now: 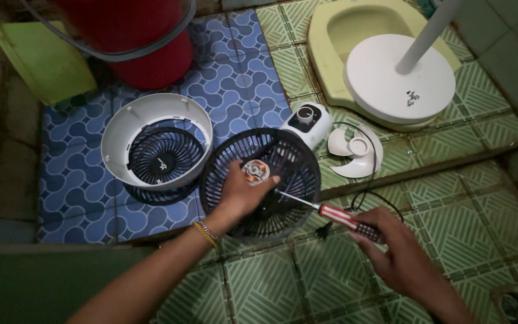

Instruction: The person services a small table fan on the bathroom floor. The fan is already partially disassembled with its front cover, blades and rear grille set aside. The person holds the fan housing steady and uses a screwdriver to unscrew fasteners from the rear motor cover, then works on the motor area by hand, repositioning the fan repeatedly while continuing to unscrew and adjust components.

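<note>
— Where are the hands?

— The left hand (242,191) rests on the black rear grille (260,183), fingers spread and pressing on the copper-coloured motor (256,172) at its centre, not clenched; the right hand (400,255) is closed around the red-handled screwdriver (331,213), its tip meeting the grille just beside the motor.

— And the grille itself?

— It lies on the tiled floor (307,282), at the edge of the raised step; the white control housing (307,123) touches its far rim.

— What else lies about?

— The white front shroud (157,141) with its inner black grille sits just left of it on the blue tiles; a white blade (355,153) lies to the right, near the round stand base (400,78); a red bucket (151,42) stands at the far edge.
</note>
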`<state>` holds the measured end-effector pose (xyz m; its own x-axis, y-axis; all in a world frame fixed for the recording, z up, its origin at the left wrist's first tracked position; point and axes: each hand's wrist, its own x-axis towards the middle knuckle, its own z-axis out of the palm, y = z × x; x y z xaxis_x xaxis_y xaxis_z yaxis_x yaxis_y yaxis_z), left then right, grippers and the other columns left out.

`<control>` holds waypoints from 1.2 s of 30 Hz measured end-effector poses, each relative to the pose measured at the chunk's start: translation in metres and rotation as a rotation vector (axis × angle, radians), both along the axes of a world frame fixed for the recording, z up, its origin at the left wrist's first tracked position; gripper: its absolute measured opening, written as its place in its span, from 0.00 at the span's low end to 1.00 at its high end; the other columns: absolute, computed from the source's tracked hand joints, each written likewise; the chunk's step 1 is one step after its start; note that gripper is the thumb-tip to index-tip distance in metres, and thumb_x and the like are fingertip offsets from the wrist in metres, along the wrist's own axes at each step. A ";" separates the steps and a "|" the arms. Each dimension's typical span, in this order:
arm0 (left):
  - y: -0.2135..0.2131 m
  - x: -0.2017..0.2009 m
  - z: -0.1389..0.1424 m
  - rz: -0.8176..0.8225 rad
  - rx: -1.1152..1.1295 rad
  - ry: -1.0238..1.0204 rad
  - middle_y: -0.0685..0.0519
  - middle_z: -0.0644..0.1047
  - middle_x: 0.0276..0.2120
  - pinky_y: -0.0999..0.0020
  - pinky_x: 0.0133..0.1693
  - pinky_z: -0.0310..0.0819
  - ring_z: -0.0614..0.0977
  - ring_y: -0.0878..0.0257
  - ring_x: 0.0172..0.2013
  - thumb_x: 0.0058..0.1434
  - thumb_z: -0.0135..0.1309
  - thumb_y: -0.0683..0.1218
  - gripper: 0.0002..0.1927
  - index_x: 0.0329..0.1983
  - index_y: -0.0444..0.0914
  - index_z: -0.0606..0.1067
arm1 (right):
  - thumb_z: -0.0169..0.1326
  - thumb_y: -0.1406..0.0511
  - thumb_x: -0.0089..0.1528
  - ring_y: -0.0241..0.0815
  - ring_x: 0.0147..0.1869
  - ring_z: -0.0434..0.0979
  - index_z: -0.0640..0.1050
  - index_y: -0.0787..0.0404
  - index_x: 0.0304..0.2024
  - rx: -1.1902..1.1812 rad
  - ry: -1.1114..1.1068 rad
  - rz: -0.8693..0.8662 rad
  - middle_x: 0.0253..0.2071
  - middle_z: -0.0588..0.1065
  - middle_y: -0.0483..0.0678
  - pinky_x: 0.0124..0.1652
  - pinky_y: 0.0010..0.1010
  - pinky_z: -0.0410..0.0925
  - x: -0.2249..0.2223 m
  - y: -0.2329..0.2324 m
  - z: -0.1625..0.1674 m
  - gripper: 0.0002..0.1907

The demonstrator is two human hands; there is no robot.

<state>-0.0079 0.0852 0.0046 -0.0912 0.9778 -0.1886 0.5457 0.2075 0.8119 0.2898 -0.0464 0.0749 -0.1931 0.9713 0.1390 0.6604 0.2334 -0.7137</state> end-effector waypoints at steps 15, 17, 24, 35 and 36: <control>-0.009 0.007 -0.019 -0.050 0.153 0.125 0.32 0.73 0.57 0.57 0.59 0.68 0.75 0.42 0.59 0.45 0.72 0.62 0.54 0.64 0.26 0.62 | 0.56 0.63 0.62 0.44 0.29 0.72 0.76 0.60 0.45 -0.223 0.159 -0.214 0.29 0.76 0.51 0.30 0.35 0.68 -0.003 -0.004 -0.015 0.10; -0.008 0.005 -0.015 -0.032 0.129 0.108 0.34 0.73 0.56 0.57 0.59 0.69 0.76 0.43 0.58 0.44 0.71 0.62 0.53 0.64 0.27 0.62 | 0.57 0.63 0.61 0.44 0.36 0.72 0.72 0.61 0.44 0.145 0.101 -0.035 0.35 0.73 0.52 0.37 0.34 0.68 -0.006 -0.009 -0.019 0.12; -0.006 0.001 -0.006 -0.029 0.035 0.082 0.34 0.72 0.57 0.57 0.58 0.69 0.76 0.44 0.59 0.45 0.71 0.63 0.54 0.64 0.28 0.61 | 0.62 0.63 0.56 0.42 0.29 0.76 0.70 0.64 0.48 -0.141 0.122 -0.254 0.30 0.75 0.52 0.30 0.35 0.70 -0.017 -0.014 -0.015 0.22; -0.004 0.001 -0.014 -0.070 0.117 0.126 0.32 0.72 0.58 0.56 0.60 0.67 0.74 0.41 0.60 0.46 0.71 0.63 0.54 0.63 0.25 0.61 | 0.61 0.57 0.59 0.44 0.24 0.80 0.79 0.51 0.52 -0.386 -0.056 -0.196 0.27 0.80 0.51 0.29 0.36 0.72 -0.032 -0.010 -0.003 0.19; -0.004 0.000 -0.014 -0.070 0.127 0.119 0.31 0.72 0.57 0.56 0.59 0.67 0.74 0.41 0.59 0.46 0.71 0.63 0.54 0.63 0.25 0.61 | 0.62 0.58 0.58 0.46 0.23 0.79 0.80 0.53 0.50 -0.341 -0.054 -0.211 0.28 0.80 0.51 0.28 0.36 0.72 -0.034 -0.012 -0.006 0.18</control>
<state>-0.0076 0.0812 -0.0097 -0.0362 0.9978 -0.0548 0.6490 0.0651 0.7580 0.2562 -0.0585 0.0689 0.0175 0.9790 -0.2031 0.7074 -0.1557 -0.6894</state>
